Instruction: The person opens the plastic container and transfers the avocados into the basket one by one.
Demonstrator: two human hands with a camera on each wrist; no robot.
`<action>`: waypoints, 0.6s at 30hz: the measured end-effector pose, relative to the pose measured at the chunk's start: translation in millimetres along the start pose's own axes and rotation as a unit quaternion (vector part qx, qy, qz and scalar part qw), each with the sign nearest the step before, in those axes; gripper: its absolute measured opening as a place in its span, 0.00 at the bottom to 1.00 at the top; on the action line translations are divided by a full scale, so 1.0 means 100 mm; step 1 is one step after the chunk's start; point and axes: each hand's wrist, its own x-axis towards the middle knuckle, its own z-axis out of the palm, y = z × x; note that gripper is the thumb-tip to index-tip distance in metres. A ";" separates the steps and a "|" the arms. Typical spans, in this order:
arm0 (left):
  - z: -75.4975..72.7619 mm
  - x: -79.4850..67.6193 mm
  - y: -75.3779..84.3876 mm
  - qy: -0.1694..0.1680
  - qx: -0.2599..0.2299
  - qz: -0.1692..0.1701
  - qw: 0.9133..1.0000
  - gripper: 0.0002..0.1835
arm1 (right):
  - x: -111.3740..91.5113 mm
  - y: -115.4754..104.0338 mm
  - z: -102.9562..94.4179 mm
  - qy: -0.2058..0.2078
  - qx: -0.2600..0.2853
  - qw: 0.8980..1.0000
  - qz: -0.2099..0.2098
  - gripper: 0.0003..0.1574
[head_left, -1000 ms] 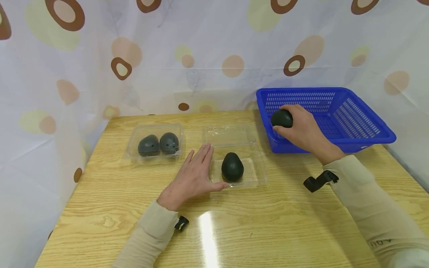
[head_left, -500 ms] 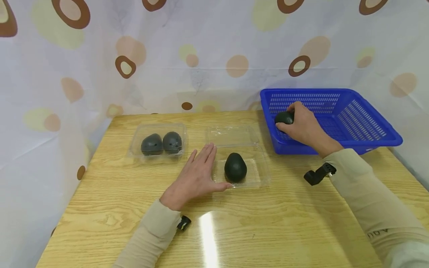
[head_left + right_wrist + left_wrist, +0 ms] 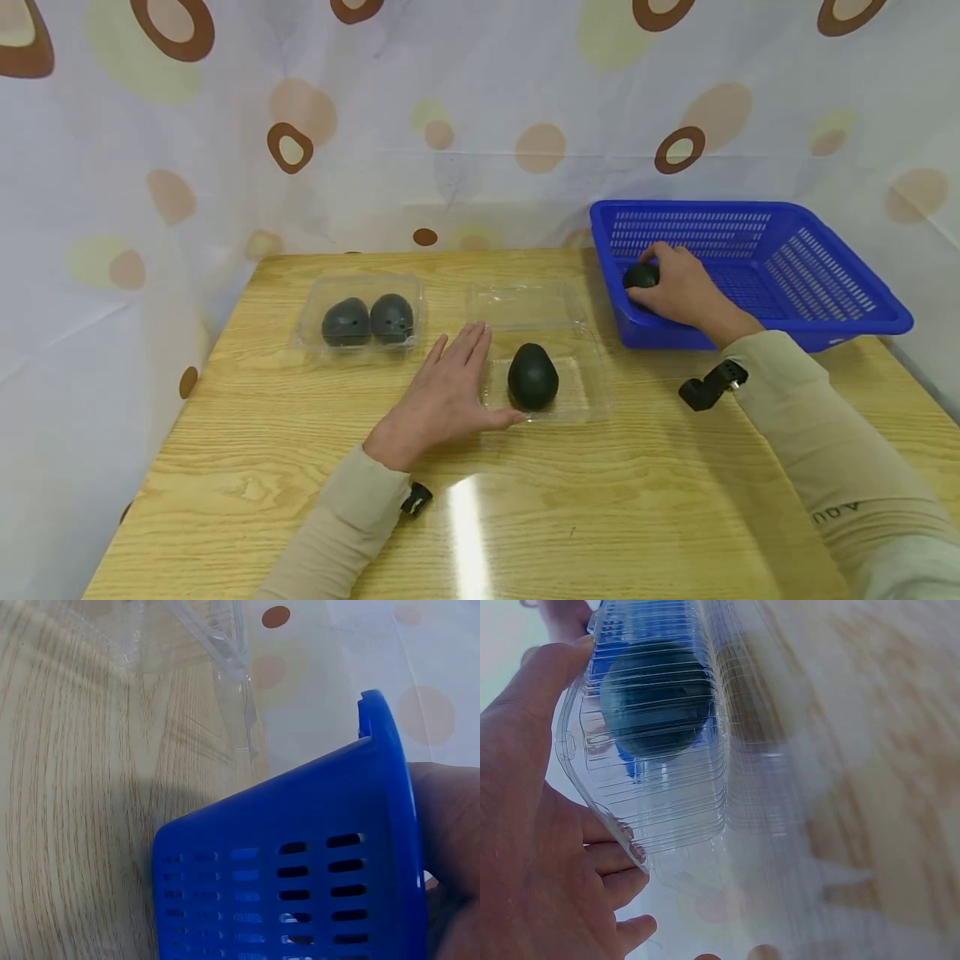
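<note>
1. In the left part of the blue basket [image 3: 817, 258], low behind its near wall, sat a dark avocado [image 3: 641, 276], partly hidden from me by the hand on it.
2. The right grip [image 3: 678, 287] was closed about it, thumb on the near side, fingers over the far side.
3. I judged the fruit firm and moderately heavy, its smooth skin a little slippery and liable to bruise; round the widest part seemed the best hold, without squeezing.
4. Beside the basket, on the wood-grained bench [image 3: 600, 517], an open clear container [image 3: 577, 375] bore a second avocado [image 3: 533, 377], its lid folded back. The thin plastic looked light and bendy, better steadied at the rim than pinched.
5. The left grip [image 3: 446, 400] was doing just that: fingers straight, thumb spread apart from them, touching the rim and clamped on nothing.
6. Farther left stood another clear box [image 3: 360, 287], apparently closed, with two avocados [image 3: 392, 318] side by side inside.
7. I saw no brand or label on fruit, plastic or basket. Only the right sleeve [image 3: 847, 467] carried dark letters, upside down to me, perhaps "Aqu", the rest lost to sight.
</note>
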 end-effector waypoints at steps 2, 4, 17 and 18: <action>0.00 0.00 0.01 0.001 -0.001 0.003 1.000 0.62 | 0.01 0.03 0.01 -0.008 -0.004 1.000 0.004 0.34; 0.01 0.00 0.02 0.007 0.002 0.003 1.000 0.62 | 0.01 0.05 0.01 -0.017 -0.005 1.000 0.010 0.35; -0.02 0.00 0.04 0.011 0.017 0.003 1.000 0.62 | 0.07 0.09 0.02 -0.082 -0.014 0.996 0.041 0.31; -0.02 0.00 0.04 0.012 0.017 0.004 1.000 0.62 | 0.07 0.09 0.02 -0.089 -0.016 0.995 0.043 0.30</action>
